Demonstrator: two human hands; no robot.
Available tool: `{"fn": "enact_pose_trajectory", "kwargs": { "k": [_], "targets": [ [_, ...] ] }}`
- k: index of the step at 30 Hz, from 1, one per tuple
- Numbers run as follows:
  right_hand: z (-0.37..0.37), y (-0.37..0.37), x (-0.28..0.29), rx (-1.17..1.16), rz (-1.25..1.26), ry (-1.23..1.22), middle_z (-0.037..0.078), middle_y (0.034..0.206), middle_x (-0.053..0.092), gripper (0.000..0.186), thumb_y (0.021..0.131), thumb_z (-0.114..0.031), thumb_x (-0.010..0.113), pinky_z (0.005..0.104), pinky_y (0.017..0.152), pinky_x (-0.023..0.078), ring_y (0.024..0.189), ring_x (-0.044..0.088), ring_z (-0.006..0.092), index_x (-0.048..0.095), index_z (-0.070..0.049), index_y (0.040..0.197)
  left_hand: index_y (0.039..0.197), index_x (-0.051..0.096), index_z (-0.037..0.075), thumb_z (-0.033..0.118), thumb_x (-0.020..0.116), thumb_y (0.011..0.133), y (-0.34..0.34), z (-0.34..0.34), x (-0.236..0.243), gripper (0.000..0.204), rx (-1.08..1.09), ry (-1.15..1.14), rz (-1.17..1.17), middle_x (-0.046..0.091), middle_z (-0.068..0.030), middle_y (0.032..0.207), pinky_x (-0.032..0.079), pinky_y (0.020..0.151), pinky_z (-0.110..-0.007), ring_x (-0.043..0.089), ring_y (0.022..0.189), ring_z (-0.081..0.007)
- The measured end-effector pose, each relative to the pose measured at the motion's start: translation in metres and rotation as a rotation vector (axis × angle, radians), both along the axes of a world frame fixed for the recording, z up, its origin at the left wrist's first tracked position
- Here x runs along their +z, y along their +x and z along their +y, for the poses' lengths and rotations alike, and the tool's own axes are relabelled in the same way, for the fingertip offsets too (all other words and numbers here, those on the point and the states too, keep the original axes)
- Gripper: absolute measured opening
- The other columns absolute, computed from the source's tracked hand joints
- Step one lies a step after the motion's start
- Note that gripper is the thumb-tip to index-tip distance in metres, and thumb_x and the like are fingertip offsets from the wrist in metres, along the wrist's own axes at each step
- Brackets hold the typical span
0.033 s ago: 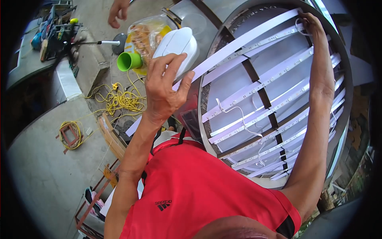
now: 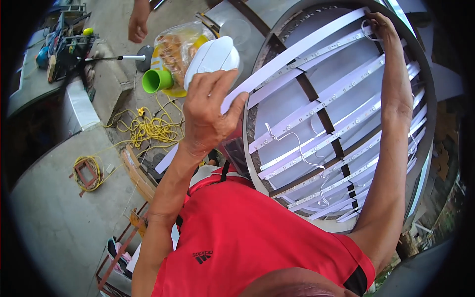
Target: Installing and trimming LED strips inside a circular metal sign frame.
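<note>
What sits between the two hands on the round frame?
Head view: between left hand and right hand runs a long white strip across the round frame, over LED strips.

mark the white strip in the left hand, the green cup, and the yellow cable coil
white strip (image 2: 297,52), head view, on its flat face right of the left hand (image 2: 205,116).
green cup (image 2: 157,80), head view, on its side wall.
yellow cable coil (image 2: 151,129), head view, middle of the tangle.
</note>
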State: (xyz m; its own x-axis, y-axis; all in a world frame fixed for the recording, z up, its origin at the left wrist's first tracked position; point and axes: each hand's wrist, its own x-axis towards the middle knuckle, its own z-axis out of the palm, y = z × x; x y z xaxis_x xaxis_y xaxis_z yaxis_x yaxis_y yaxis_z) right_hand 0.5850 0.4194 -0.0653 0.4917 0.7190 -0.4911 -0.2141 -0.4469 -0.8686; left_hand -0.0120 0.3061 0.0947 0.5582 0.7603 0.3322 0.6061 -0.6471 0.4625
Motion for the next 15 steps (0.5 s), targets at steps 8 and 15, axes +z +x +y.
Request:
{"fn": "enact_pose_trajectory", "kwargs": {
  "k": [8,15],
  "targets": [
    [-0.001,-0.024,0.012,-0.105,-0.089,-0.084,0.006,0.056,0.058,0.012,0.081,-0.005,0.075,0.0287,0.037,0.036,0.042,0.051,0.0147,0.067,-0.002,0.072,0.115,0.062,0.001,0.02,0.081,0.074,0.074,0.014,-0.007,0.049,-0.042,-0.184,0.284,0.067,-0.0153,0.102,0.052,0.073,-0.042,0.066,0.088,-0.035],
    [0.005,-0.037,0.027,-0.223,-0.098,-0.15,0.0,0.061,0.058,0.018,0.076,-0.006,0.082,0.0171,0.036,0.04,0.042,0.049,0.0047,0.066,-0.002,0.072,0.111,0.065,0.006,0.018,0.078,0.077,0.072,0.016,-0.014,0.039,0.019,-0.183,0.384,0.067,-0.014,0.096,0.054,0.069,-0.043,0.068,0.081,-0.036]
  ]
}}
